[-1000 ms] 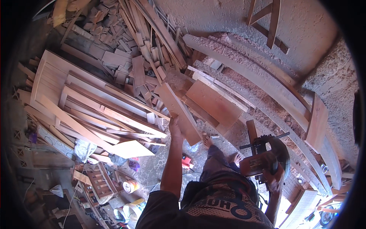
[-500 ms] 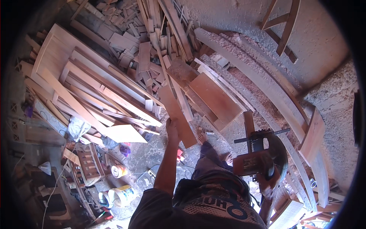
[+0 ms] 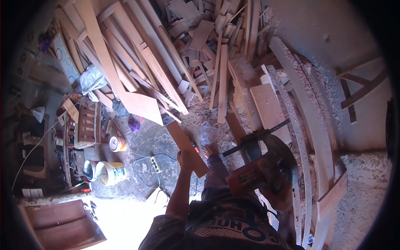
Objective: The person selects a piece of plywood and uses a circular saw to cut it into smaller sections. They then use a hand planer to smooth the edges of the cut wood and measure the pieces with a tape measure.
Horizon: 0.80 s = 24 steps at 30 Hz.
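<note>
1. Closest to the camera, a worker in a dark patterned shirt (image 3: pixel 200 237) stands over a cluttered floor (image 3: pixel 136 180).
2. The right hand (image 3: pixel 278 192), deep in shadow, grips the rear of a dark power saw (image 3: pixel 250 175) with a rounded guard; its separate fingers are hard to make out. A brown strip (image 3: pixel 236 127) juts from the front of the tool.
3. The left hand (image 3: pixel 183 160) is closed on the left edge of a flat brown board (image 3: pixel 189 148), held slanting in the air above the middle of the floor, near the saw but apart from it.
4. Below, between board and saw, a bare foot (image 3: pixel 210 149) shows beside a crumpled clear plastic bag (image 3: pixel 208 133).
5. Toward the floor's left edge lie a power strip (image 3: pixel 155 164) and dark cables, with a large bucket (image 3: pixel 110 173) and a smaller bucket (image 3: pixel 118 144) standing beyond.
6. Long pale planks (image 3: pixel 310 104) line the floor's right edge, near a rough wall (image 3: pixel 368 179).
7. Farther off, stacked boards (image 3: pixel 156 77) fill the floor's far left corner, beside a heap of wood scraps (image 3: pixel 202 35) at its far edge.
</note>
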{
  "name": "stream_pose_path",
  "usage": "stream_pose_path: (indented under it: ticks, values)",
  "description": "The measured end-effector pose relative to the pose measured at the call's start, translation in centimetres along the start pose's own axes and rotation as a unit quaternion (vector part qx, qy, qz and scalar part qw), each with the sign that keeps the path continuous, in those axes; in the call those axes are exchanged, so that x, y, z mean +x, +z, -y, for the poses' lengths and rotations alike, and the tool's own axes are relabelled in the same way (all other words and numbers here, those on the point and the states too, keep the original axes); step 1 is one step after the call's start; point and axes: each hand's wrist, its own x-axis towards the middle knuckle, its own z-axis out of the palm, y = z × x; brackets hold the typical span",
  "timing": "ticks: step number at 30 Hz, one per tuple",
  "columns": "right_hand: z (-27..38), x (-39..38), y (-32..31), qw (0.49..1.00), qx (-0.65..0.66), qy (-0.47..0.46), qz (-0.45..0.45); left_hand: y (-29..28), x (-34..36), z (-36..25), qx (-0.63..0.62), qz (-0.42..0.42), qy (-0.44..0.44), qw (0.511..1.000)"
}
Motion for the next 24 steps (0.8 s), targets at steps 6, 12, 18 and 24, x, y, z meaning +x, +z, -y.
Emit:
stream_pose_path:
  ticks: [6, 12, 18, 24]
  values:
    - [-2.0, 11.9, 10.0, 0.985, -0.018, -0.107, 0.135, -7.9, -0.4, 1.2, 0.141, -0.131, 0.020, 0.981]
    - [-1.8, 22.0, 21.6, 0.899, 0.222, 0.065, 0.371, -15.6, 1.8, 7.0, 0.209, -0.172, 0.043, 0.962]
    - [-4.2, 29.2, 32.4, 0.929, -0.027, 0.010, 0.368, -11.8, 0.2, 7.7, -0.111, -0.203, -0.059, 0.971]
    - [-12.8, 37.8, 43.6, 0.753, -0.365, -0.432, 0.337, -7.7, -0.7, 14.2, -0.039, -0.202, -0.129, 0.970]
